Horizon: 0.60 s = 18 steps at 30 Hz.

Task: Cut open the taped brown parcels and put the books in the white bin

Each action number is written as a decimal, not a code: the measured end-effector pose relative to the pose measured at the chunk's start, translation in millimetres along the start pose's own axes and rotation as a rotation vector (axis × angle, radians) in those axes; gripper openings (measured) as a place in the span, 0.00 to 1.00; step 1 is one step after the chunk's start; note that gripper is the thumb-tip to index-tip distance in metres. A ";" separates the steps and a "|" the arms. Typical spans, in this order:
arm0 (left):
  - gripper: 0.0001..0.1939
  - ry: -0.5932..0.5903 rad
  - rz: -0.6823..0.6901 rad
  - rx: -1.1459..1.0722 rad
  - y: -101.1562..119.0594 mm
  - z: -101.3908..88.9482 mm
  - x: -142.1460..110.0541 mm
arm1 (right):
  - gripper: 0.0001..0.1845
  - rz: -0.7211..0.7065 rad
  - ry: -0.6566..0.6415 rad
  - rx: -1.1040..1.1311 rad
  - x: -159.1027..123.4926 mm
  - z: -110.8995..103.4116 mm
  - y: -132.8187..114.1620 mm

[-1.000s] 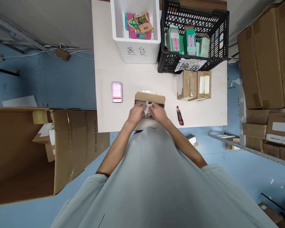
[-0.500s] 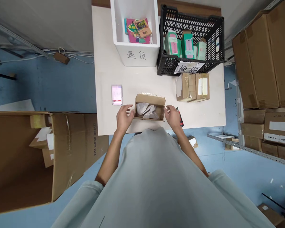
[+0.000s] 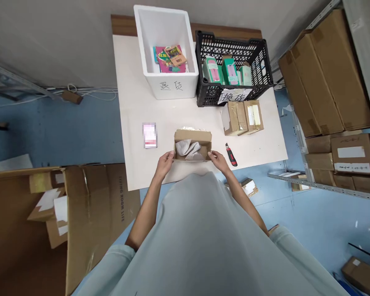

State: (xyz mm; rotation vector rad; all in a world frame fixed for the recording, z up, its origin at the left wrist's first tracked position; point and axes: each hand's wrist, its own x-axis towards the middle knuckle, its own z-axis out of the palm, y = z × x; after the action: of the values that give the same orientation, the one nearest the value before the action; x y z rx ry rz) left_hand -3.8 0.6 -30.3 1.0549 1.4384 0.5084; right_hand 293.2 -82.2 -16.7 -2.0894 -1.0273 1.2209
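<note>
A small open cardboard box (image 3: 193, 135) sits at the front of the white table (image 3: 132, 164), its flap raised at the back. Crumpled white paper (image 3: 188, 149) lies inside it; anything under the paper is hidden. My left hand (image 3: 165, 164) grips the box's left front corner between thumb and fingers. On the opposite side, my right hand (image 3: 218, 160) pinches the right front corner. A red and black utility knife (image 3: 231, 156) rests just right of my right hand. To the left lies a phone (image 3: 150, 136) with a lit, blurred screen.
Behind stand a white foam bin (image 3: 172, 88) holding colourful packets and a black plastic crate (image 3: 208, 96) with green boxes. Two taped cartons (image 3: 237, 119) sit in front of the crate. A large open carton (image 3: 101, 205) is at left; shelved boxes (image 3: 348, 152) are at right.
My hands have closed in from beside the box onto its front corners. The view has shifted, so the table sits lower in it, and the knife now shows fully.
</note>
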 end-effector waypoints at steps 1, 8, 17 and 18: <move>0.41 -0.012 0.021 0.018 2.3 -2.7 -1.5 | 0.34 -0.015 0.003 0.001 -4.4 -1.5 -2.7; 0.40 -0.132 0.129 0.092 28.9 -3.1 -19.4 | 0.44 -0.026 0.195 0.148 -63.8 -22.0 -6.4; 0.35 -0.437 0.335 0.203 90.3 82.3 -27.6 | 0.42 0.104 0.498 0.266 -159.8 -80.6 21.9; 0.34 -0.459 0.364 0.225 97.4 95.1 -32.7 | 0.42 0.103 0.518 0.272 -169.5 -89.1 27.4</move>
State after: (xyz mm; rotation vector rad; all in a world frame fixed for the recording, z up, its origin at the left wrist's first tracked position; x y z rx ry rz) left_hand 110.9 -4.8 49.7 1.5169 0.9137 0.3326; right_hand 328.8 -239.9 89.6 -2.0939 -0.4959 0.7445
